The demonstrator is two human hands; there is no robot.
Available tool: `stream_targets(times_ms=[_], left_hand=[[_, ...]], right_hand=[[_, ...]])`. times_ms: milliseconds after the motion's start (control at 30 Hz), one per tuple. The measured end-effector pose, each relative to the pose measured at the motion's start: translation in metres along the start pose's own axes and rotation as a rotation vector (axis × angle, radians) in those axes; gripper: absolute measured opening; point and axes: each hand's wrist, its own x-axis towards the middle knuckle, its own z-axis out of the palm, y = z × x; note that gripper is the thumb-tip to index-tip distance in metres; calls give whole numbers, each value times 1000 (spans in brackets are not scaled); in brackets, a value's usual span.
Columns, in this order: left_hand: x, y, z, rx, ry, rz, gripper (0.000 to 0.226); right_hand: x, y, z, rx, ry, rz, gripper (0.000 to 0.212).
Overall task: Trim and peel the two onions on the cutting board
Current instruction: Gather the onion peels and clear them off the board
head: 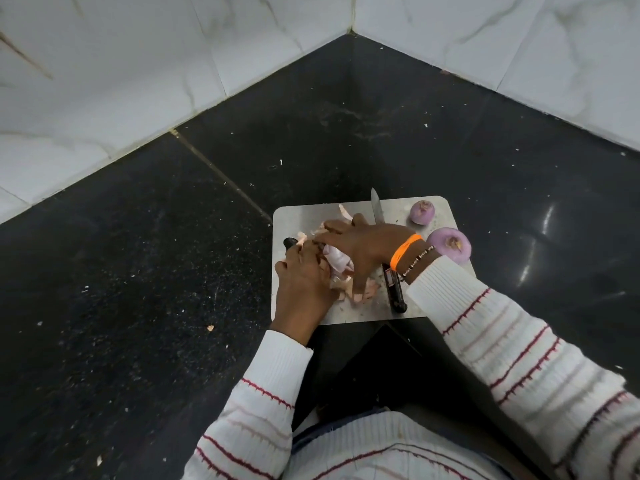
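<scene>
Gathering pale onion skins (363,292) on the grey rectangular cutting board (294,216), my right hand (367,247) spreads wide over them while my left hand (304,275) grips a black-handled tool (289,242). Both peeled purple onions (449,249) sit at the board's right edge, where my sleeve could nudge one off. A steel knife (377,211) lies partly under my wrist; the tool's blade is hidden.
</scene>
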Motion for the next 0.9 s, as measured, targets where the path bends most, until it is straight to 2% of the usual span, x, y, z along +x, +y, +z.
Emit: stream_targets(times_ms=[167, 300, 467, 567, 667, 800, 900], left_hand=[[2, -9, 4, -26, 5, 71, 67], [4, -14, 10, 59, 45, 135, 59], [3, -15, 5, -32, 58, 191, 63], [-3, -13, -3, -94, 124, 194, 66], [-5, -12, -9, -58, 151, 159, 80], [5, -14, -10, 37, -23, 94, 104], [8, -10, -9, 43, -150, 127, 110]], right_hand=[[-12, 1, 8, 22, 4, -24, 110], [-15, 0, 25, 39, 103, -26, 105], [-20, 1, 33, 126, 209, 7, 98], [-25, 2, 32, 191, 240, 34, 98], [-25, 6, 32, 172, 260, 61, 104], [-20, 7, 37, 150, 261, 49, 110], [-20, 1, 38, 131, 241, 32, 111]])
